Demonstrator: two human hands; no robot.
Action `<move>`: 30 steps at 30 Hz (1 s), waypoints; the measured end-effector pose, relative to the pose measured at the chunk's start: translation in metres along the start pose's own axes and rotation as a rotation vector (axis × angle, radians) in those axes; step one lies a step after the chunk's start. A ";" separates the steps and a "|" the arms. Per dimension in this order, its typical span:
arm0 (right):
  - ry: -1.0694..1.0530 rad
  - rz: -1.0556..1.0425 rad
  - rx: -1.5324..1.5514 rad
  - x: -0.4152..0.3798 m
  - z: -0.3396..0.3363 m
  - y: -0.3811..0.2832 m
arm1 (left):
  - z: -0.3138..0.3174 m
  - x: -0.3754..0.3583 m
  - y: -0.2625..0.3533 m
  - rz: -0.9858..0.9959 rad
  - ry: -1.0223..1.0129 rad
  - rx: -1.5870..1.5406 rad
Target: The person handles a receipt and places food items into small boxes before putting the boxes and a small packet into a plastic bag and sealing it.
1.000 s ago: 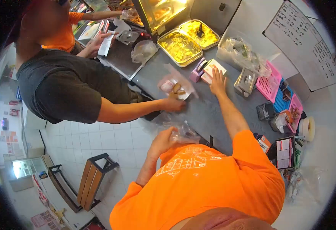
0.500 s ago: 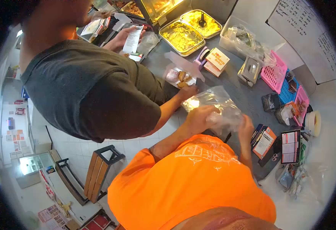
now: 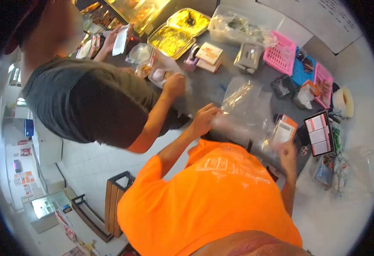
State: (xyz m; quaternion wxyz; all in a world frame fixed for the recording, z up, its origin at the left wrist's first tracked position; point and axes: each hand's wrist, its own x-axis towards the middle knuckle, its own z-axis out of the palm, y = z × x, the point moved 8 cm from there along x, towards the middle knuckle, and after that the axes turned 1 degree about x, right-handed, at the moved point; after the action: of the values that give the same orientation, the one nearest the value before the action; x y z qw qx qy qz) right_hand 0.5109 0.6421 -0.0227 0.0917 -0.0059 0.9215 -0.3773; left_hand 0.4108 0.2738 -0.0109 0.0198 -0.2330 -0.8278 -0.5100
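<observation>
A clear plastic bag (image 3: 244, 104) is stretched out in front of my orange shirt, above the dark counter. My left hand (image 3: 206, 118) pinches its left edge with bent fingers. At the lower right, my right hand (image 3: 287, 154) has its fingers closed at the bag's other side, slightly blurred. Beneath the film on that side lies an orange and white box (image 3: 284, 130), partly covered. To the left, a co-worker's hand (image 3: 174, 85) is over a paper-lined portion of food (image 3: 159, 75); their other hand holds a white printed slip (image 3: 121, 40).
Two foil trays of yellow food (image 3: 172, 40) stand at the back, near small cartons (image 3: 209, 55) and a steel container (image 3: 249, 57). Pink (image 3: 279, 53) and blue baskets (image 3: 303, 73), a tablet (image 3: 319, 132), scissors (image 3: 304, 150) and a tape roll (image 3: 343, 102) sit right. The co-worker (image 3: 89, 102) stands close at left.
My hands have moved apart, left hand leftward and right hand right and down, spreading the bunched bag. The co-worker's nearer hand has shifted left and up in the view, which has also turned.
</observation>
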 end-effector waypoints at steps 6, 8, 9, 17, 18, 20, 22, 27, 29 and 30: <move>-0.206 0.426 1.572 -0.048 0.061 0.008 | 0.044 -0.104 -0.009 -0.642 -0.934 -1.181; -0.346 0.366 1.386 -0.043 0.064 -0.001 | 0.029 -0.066 0.020 -0.481 -0.396 -1.445; -0.463 0.315 1.260 -0.039 0.069 0.003 | 0.029 -0.048 0.030 -0.349 -0.220 -1.757; -0.319 0.242 1.568 0.023 0.024 0.025 | 0.036 -0.082 -0.036 -0.632 -0.196 -0.519; -0.424 0.154 1.292 0.031 0.036 0.011 | 0.026 -0.081 -0.041 -0.690 0.055 -0.769; -0.570 -0.021 0.719 0.048 0.067 -0.002 | 0.013 -0.078 -0.055 -0.746 0.569 -1.264; -0.386 0.222 0.836 0.081 0.084 0.052 | 0.014 -0.077 -0.059 -0.731 0.328 -0.882; 0.608 -0.150 -0.064 0.091 0.008 -0.066 | 0.041 -0.080 -0.081 -0.564 0.221 -0.417; 0.725 -0.636 -0.349 0.072 0.047 -0.099 | 0.052 -0.079 -0.087 -0.686 0.316 -0.663; 0.389 -0.784 -0.147 0.078 0.094 -0.094 | 0.062 -0.078 -0.087 -0.770 0.316 -0.822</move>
State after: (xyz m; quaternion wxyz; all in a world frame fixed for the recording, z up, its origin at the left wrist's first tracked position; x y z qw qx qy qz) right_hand 0.4451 0.5036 -0.0356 -0.2340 -0.2905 0.8741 -0.3112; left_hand 0.4577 0.2658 -0.1340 -0.1356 0.1749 -0.5741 -0.7883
